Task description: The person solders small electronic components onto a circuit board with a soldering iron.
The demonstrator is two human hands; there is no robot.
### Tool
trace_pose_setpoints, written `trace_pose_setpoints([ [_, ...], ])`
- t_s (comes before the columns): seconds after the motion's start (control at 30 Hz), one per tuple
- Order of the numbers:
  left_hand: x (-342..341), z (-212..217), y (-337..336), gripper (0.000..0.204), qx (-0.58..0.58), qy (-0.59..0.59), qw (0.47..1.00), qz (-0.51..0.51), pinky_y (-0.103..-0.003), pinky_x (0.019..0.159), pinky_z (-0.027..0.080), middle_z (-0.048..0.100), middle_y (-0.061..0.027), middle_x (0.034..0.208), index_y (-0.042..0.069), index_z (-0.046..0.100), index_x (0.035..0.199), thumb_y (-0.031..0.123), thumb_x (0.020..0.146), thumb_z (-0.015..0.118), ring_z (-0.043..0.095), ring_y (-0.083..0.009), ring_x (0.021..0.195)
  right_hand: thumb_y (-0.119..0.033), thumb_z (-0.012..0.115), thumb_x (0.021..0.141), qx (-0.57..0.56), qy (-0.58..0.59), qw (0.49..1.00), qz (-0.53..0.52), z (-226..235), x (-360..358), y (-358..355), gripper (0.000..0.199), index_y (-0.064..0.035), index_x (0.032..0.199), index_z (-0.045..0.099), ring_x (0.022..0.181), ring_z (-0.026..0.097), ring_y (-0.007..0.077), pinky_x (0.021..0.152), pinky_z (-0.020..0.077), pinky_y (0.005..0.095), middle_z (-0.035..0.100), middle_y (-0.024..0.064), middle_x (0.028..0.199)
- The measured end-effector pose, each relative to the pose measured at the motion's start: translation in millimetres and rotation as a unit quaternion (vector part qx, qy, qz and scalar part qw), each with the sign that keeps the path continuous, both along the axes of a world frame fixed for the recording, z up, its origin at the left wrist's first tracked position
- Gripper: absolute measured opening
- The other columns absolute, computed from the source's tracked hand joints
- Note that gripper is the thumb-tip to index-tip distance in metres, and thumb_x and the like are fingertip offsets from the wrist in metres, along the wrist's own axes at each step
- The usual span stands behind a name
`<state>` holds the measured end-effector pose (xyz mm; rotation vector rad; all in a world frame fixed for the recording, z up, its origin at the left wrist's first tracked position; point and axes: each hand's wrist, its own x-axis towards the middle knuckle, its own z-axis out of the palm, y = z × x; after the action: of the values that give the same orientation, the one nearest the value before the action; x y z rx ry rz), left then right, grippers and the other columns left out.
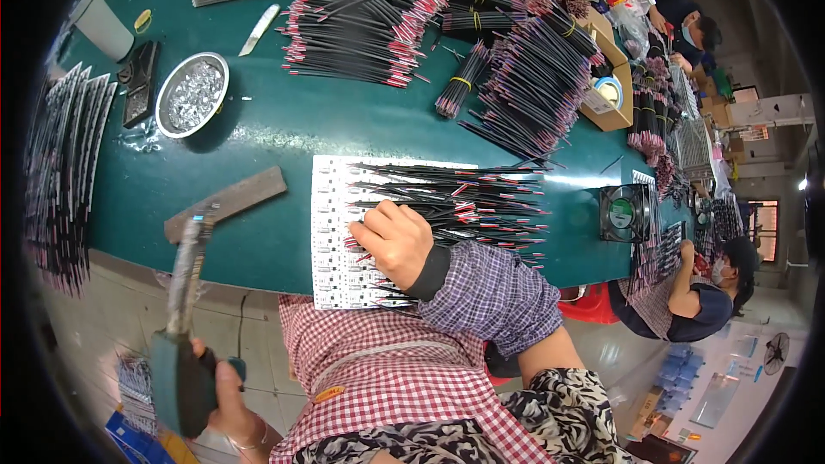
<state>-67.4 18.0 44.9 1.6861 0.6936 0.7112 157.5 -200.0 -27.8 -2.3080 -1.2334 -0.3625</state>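
Observation:
My left hand (229,408) grips a dark green, pistol-shaped soldering gun (182,378) off the table's front edge. Its long metal front, smeared by motion, points up toward a grey flat bar (228,204). In front of me lies a white circuit board panel (325,279) with rows of small dark parts. Many thin black wires (481,222) with red ends stretch across it to the right. Resting over the panel, my right hand (397,242) is closed, its fingertips pinched at wire ends on the board. The exact wire between them is mostly hidden.
A bowl of silvery scraps (194,96) and a grey cup (105,24) stand at the left, near stacked wired panels (69,176). Black wire bundles (361,17) and a white-handled knife (259,30) lie farther back. A small fan (625,213) stands right; a co-worker (696,292) sits beyond.

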Motion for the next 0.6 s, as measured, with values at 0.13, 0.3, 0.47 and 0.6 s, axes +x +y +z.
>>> trace_pose_setpoints([
  [0.13,0,-39,-19,0.05,-0.012,0.003,1.0,-0.003,-0.022,0.049,0.043,0.066,-0.0162,0.115,-0.006,0.054,0.128,-0.009,0.079,0.066,0.054,-0.0101,0.062,-0.005,0.063,0.067,0.007,0.022,1.0,-0.002,-1,0,0,0.029,-0.0052,0.095,0.069,0.08,0.058,0.0219,0.065,0.0455,0.0334,0.055,0.0042,0.082],
  [0.3,-9,-55,-31,0.049,-0.088,0.051,0.995,-0.012,-0.024,0.05,0.044,0.066,-0.0146,0.114,-0.005,0.056,0.126,-0.008,0.079,0.069,0.055,-0.0106,0.063,0.003,0.061,0.071,0.076,0.048,0.995,0.033,19,12,-10,0.035,-0.0027,0.104,0.07,0.078,0.063,0.0254,0.064,0.0523,0.0349,0.064,0.009,0.091],
  [0.47,-12,-59,-32,0.048,-0.134,0.054,0.989,0.029,-0.024,0.051,0.045,0.066,-0.0138,0.113,-0.006,0.057,0.125,-0.01,0.078,0.069,0.056,-0.0105,0.064,0.013,0.061,0.061,0.075,0.009,0.997,-0.027,82,8,-32,0.064,-0.0008,0.123,0.068,0.068,0.061,0.0221,0.057,0.0516,0.0334,0.061,0.0114,0.092],
  [0.6,-2,-44,-33,0.045,-0.134,0.084,0.987,-0.039,-0.025,0.06,0.049,0.067,-0.0127,0.112,-0.005,0.06,0.123,-0.009,0.079,0.07,0.061,-0.0131,0.073,0.013,0.06,0.068,-0.031,0.116,0.99,-0.071,58,-8,-13,0.064,-0.0016,0.131,0.062,0.078,0.058,0.0233,0.064,0.0509,0.0322,0.052,0.0103,0.097],
])
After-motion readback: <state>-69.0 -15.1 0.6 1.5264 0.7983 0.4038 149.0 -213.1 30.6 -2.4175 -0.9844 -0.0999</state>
